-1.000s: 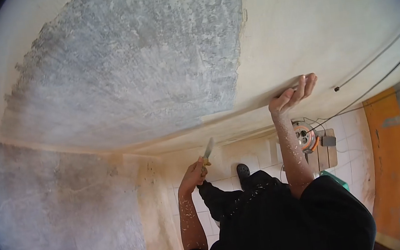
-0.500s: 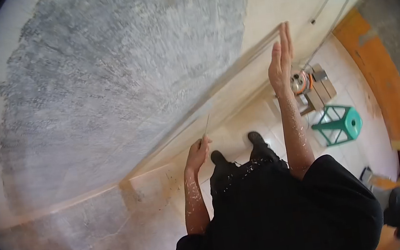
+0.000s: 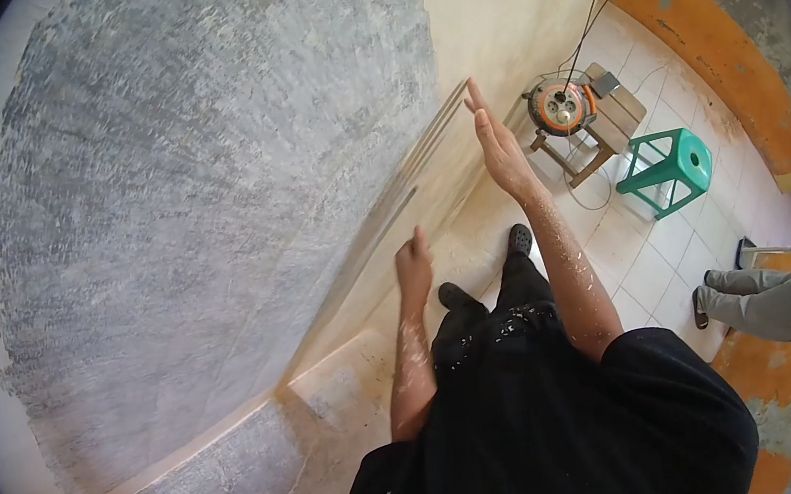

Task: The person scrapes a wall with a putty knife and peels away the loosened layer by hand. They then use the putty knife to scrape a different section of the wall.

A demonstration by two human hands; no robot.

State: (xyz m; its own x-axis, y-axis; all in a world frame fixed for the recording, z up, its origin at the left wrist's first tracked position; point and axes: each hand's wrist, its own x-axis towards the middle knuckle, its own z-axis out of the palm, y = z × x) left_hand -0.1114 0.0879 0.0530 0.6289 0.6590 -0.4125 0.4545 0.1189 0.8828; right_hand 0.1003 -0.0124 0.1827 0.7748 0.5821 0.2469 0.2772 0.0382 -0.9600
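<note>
My left hand is closed, thumb side up, close to the lower part of a wall. The thin flat blade seen in it half a second ago hardly shows now; it is edge-on or blurred. My right hand is open, its fingers stretched out and together, with the fingertips at the wall. The wall has a large rough grey scraped patch bordered by cream paint. Pale flakes speckle both forearms and my dark clothes.
An orange-and-black cable reel sits on a small wooden stool. Behind it stands a green plastic stool on the tiled floor. Black cables hang down to the reel. At the right, a person in grey trousers is near.
My view has shifted, bringing the stools and the other person more into sight. My left hand has come up nearer to my right hand, which stays outstretched at the wall.
</note>
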